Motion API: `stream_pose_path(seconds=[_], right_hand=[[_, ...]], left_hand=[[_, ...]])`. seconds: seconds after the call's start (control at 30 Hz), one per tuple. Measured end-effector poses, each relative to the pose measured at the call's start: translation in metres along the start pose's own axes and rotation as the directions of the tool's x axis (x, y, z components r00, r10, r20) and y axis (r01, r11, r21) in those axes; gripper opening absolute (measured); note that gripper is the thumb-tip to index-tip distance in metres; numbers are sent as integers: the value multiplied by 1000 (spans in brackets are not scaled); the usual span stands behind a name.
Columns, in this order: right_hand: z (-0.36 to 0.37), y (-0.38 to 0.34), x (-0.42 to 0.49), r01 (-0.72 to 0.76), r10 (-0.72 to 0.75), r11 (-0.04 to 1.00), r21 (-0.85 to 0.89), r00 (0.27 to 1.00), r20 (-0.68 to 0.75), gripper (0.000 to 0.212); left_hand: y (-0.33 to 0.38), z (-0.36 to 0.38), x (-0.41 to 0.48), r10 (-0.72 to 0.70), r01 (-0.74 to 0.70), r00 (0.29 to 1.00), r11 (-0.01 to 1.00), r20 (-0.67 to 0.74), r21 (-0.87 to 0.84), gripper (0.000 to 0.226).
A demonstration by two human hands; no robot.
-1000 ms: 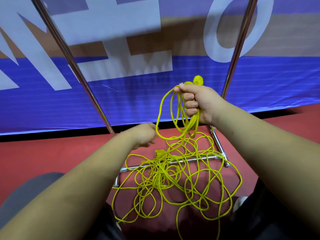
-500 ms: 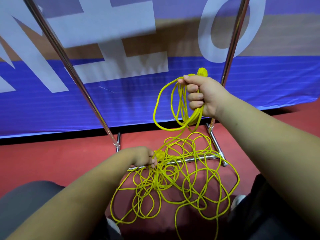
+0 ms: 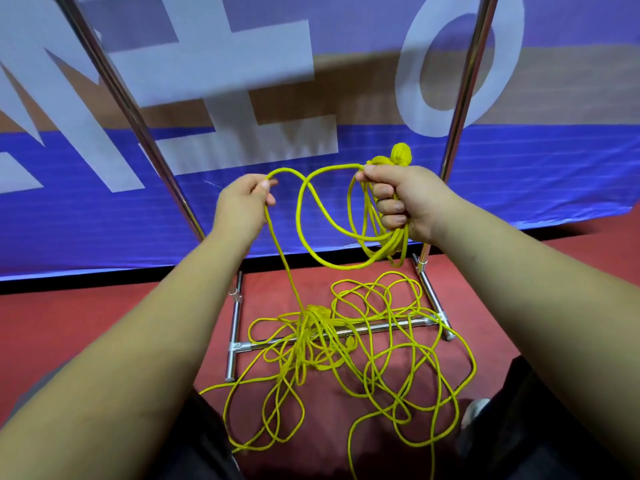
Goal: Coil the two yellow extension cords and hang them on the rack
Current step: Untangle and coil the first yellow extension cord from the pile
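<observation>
Behind everything: blue banner (image 3: 519, 181) with large white letters, standing at the edge of the red floor (image 3: 86, 317). Chrome rack (image 3: 234, 327) in front of it, two uprights rising from an H-shaped base. Yellow extension cord (image 3: 311, 317) lies in a loose tangle on the floor, draped over the rack's cross bar; one cord or two, cannot tell. One strand rises from the heap to the left hand (image 3: 242, 202), pinched between thumb and fingertips, then arcs across to the right hand (image 3: 405, 199). Right hand clenched around a bundle of hanging loops (image 3: 398, 242), raised above the base, near the right upright. Bunched yellow end (image 3: 401, 154) protrudes above that fist.
</observation>
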State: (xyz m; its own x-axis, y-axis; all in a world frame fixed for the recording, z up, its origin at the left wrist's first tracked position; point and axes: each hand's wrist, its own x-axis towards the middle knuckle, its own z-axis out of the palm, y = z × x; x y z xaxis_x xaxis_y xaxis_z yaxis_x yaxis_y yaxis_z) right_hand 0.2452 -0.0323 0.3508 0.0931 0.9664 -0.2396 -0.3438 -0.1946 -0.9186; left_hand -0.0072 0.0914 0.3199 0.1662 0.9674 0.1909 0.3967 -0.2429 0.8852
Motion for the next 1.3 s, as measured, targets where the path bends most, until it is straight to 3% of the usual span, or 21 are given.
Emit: stream_pose_path(seconds=[0.1, 0.37, 0.6, 0.77, 0.9, 1.03, 1.17, 1.3], right_hand=[[0, 2, -2, 1, -1, 1000, -28, 1000, 9, 20], [2, 17, -3, 13, -24, 981, -194, 998, -53, 24], [-2, 19, -1, -12, -2, 982, -186, 997, -75, 23], [-3, 20, 4, 79, -106, 991, -103, 954, -282, 16], [-9, 22, 11, 140, -209, 971, -191, 890, -405, 19], [-6, 26, 11, 79, -177, 944, -320, 940, -291, 23], [9, 35, 4, -28, -3, 901, -434, 998, -69, 20], [24, 46, 0, -83, 99, 805, -587, 995, -5, 29]], left_hand=[[0, -4, -1, 35, -47, 994, 993, 107, 112, 24], [-11, 14, -25, -118, 28, 932, 966, 343, 257, 25], [-27, 11, -31, -246, 29, 834, 914, 495, 405, 18], [-40, 6, -35, -288, -92, 799, 808, 528, 581, 40], [-50, -2, -38, -281, -208, 797, 702, 534, 681, 54], [-51, -3, -37, -158, -267, 825, 738, 542, 620, 64], [-39, 3, -36, -8, -355, 839, 750, 545, 558, 64], [-26, 10, -39, 54, -284, 884, 851, 464, 442, 56]])
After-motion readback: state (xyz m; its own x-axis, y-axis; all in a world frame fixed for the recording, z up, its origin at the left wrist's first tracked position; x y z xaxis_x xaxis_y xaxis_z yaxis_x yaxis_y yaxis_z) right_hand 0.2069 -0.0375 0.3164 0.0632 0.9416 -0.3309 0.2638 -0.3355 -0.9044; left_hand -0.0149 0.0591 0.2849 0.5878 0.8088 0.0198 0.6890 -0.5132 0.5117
